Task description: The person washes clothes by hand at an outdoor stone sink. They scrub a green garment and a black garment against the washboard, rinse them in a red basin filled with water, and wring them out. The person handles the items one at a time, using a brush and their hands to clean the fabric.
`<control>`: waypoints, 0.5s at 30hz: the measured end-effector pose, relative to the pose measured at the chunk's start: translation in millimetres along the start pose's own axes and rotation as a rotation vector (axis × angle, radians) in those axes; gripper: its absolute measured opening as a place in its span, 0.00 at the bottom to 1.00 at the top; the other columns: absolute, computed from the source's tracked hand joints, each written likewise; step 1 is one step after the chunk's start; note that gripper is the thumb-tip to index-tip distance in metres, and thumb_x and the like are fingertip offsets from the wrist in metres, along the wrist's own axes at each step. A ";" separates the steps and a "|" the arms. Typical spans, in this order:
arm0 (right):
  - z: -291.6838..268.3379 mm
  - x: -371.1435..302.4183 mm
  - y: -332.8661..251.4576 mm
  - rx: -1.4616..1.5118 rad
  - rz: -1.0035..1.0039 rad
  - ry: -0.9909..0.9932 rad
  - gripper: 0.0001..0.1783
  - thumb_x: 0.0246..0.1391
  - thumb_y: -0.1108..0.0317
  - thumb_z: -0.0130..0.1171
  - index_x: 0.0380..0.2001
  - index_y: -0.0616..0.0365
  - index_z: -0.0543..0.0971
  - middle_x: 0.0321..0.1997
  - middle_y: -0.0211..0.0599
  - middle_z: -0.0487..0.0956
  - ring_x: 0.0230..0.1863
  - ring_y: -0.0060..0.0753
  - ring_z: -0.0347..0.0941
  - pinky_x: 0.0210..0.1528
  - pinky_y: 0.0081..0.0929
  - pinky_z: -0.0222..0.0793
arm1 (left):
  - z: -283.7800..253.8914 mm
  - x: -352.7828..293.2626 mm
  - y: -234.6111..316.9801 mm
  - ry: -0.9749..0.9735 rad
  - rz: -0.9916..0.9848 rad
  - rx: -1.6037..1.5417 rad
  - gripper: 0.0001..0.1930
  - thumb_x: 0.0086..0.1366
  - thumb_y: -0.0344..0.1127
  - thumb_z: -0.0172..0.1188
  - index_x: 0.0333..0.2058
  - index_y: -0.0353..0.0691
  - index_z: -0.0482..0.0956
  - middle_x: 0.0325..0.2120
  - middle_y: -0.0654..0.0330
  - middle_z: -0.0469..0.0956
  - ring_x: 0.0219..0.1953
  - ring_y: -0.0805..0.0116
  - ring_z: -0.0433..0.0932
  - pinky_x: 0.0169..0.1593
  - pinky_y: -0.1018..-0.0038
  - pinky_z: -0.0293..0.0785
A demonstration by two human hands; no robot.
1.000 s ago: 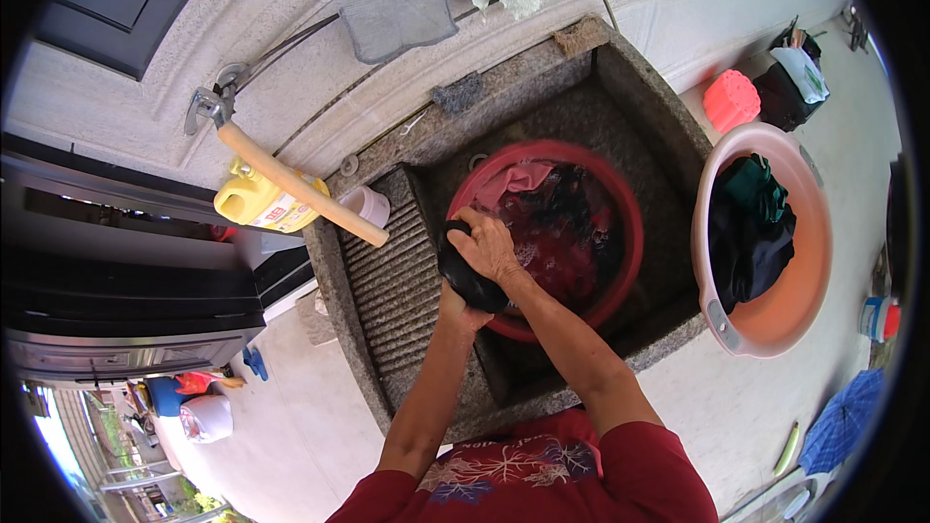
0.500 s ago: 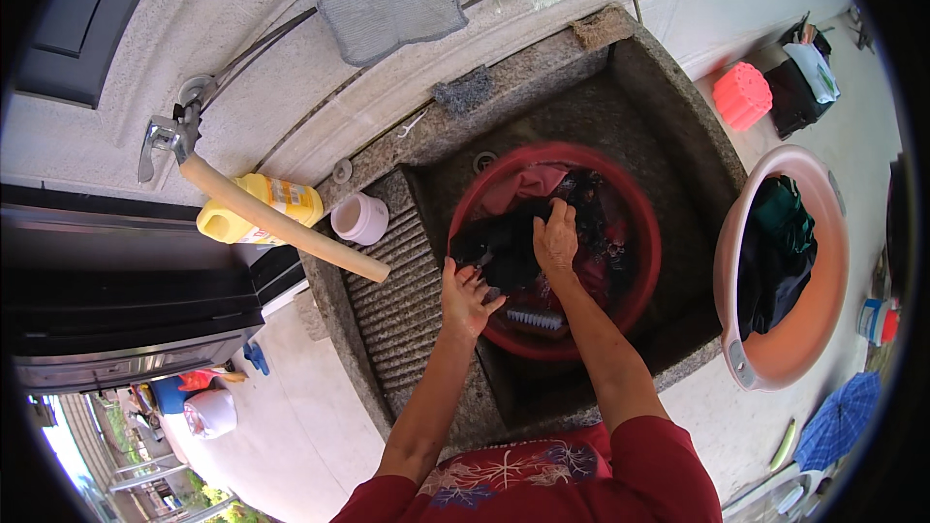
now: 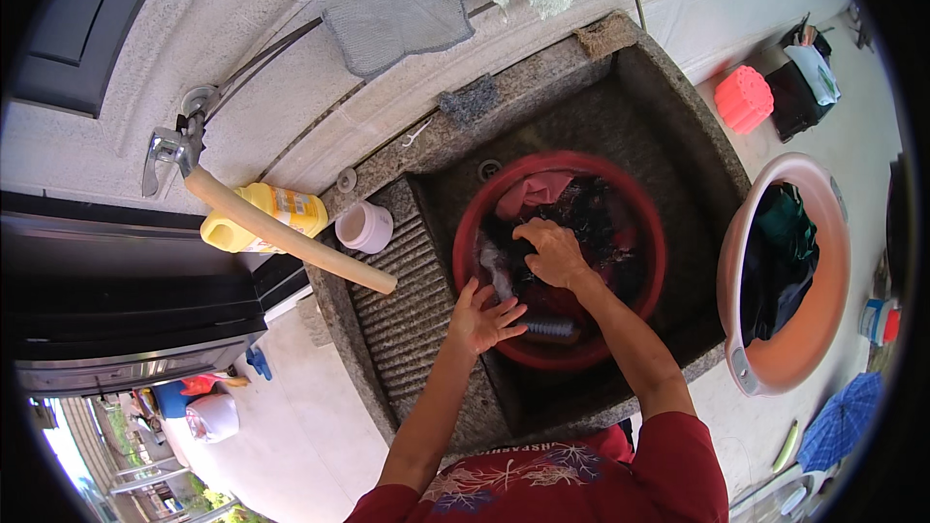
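Note:
A red basin (image 3: 656,276) sits in the stone sink, filled with water and soaking clothes. Dark cloth (image 3: 591,208) lies in the water, with a reddish-pink cloth (image 3: 535,191) bunched at the far left. My left hand (image 3: 481,322) is open over the basin's near left rim, palm up and fingers spread, holding nothing. Above the dark cloth is my right hand (image 3: 554,250), its fingers loosely bent and apart from the thumb, with nothing visibly gripped. Between the hands, near the front wall, a brush with pale bristles (image 3: 550,328) lies in the basin.
The stone sink (image 3: 683,87) has a ribbed washboard (image 3: 407,349) on its left. A white cup (image 3: 365,227), a yellow jug (image 3: 262,213) and a tap hose (image 3: 291,232) are beside it. At right stands a pink tub (image 3: 821,315) holding dark clothes. A grey scouring pad (image 3: 470,100) rests on the back ledge.
The black cloth that both hands were handling has dropped into the water. My right hand has shifted slightly left, and my left hand has moved a little right with fingers spreading.

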State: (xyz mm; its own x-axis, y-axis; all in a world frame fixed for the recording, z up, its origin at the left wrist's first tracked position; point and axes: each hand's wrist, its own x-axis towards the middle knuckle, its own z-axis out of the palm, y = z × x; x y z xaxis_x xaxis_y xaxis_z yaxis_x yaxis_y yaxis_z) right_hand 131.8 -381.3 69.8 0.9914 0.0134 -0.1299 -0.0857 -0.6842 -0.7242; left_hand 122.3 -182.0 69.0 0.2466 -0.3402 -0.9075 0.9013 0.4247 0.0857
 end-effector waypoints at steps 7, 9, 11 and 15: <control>-36.9 -82.6 -99.2 0.194 -0.698 0.046 0.28 0.26 0.79 0.65 0.40 0.53 0.75 0.40 0.33 0.71 0.45 0.39 0.67 0.44 0.35 0.62 | 47.3 -43.4 -6.0 -0.393 0.179 0.031 0.33 0.63 0.62 0.43 0.53 0.38 0.65 0.38 0.45 0.73 0.39 0.48 0.75 0.48 0.49 0.73; -31.3 -98.5 -102.2 0.287 -0.705 -0.018 0.30 0.26 0.82 0.62 0.41 0.56 0.74 0.42 0.37 0.71 0.47 0.41 0.68 0.47 0.38 0.63 | 68.1 -67.4 -7.7 -0.314 0.132 0.148 0.25 0.67 0.54 0.44 0.47 0.37 0.73 0.31 0.49 0.77 0.30 0.55 0.78 0.46 0.56 0.76; -33.3 -107.3 -108.6 0.415 -0.731 -0.026 0.30 0.27 0.80 0.62 0.42 0.57 0.74 0.42 0.39 0.71 0.46 0.42 0.67 0.47 0.38 0.64 | 24.5 -39.0 -12.1 -0.745 0.026 -0.109 0.21 0.69 0.49 0.44 0.50 0.37 0.70 0.37 0.51 0.77 0.38 0.59 0.77 0.47 0.55 0.76; -53.8 -84.3 -96.2 0.833 -0.445 0.238 0.20 0.35 0.82 0.53 0.38 0.59 0.72 0.35 0.36 0.72 0.38 0.34 0.71 0.43 0.25 0.66 | 28.4 -48.1 -20.7 -0.515 0.156 -0.177 0.19 0.67 0.45 0.48 0.46 0.36 0.72 0.41 0.53 0.77 0.44 0.59 0.78 0.45 0.64 0.79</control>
State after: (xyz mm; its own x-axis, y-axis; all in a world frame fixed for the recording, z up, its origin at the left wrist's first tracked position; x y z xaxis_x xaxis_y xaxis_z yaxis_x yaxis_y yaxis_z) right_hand 61.7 -355.9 186.9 0.9361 -0.0639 0.3458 0.3503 0.0837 -0.9329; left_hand 101.9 -198.2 122.5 0.5540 -0.6088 -0.5678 0.7779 0.6216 0.0925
